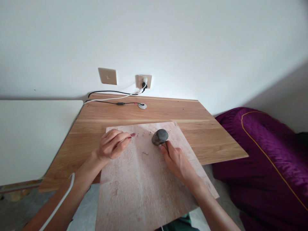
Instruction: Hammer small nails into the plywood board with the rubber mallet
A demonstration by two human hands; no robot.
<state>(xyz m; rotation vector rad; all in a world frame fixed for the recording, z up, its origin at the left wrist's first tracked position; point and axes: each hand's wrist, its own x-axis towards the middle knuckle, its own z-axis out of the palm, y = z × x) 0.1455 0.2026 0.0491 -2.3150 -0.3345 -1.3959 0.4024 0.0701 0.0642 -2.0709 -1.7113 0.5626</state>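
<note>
My right hand (176,160) is closed round the handle of a mallet with a dark grey, rubber-looking head (160,137). That head is over the far part of a pale wooden board (134,186). Near the board's far left corner, my left hand (115,142) pinches a small nail (132,138), mostly hidden by the fingers. Several nails (143,133) stand in a row along the far edge, between my left hand and the mallet. Another nail (169,131) shows right of the mallet head, and a loose nail (144,153) lies flat nearer to me.
Under the board is a brown wooden desk (216,141). Black and white cables (108,98) run along its back to a wall socket (143,81), near a cable hole (142,106). A white panel (36,138) stands left; purple fabric (240,183) covers something at right.
</note>
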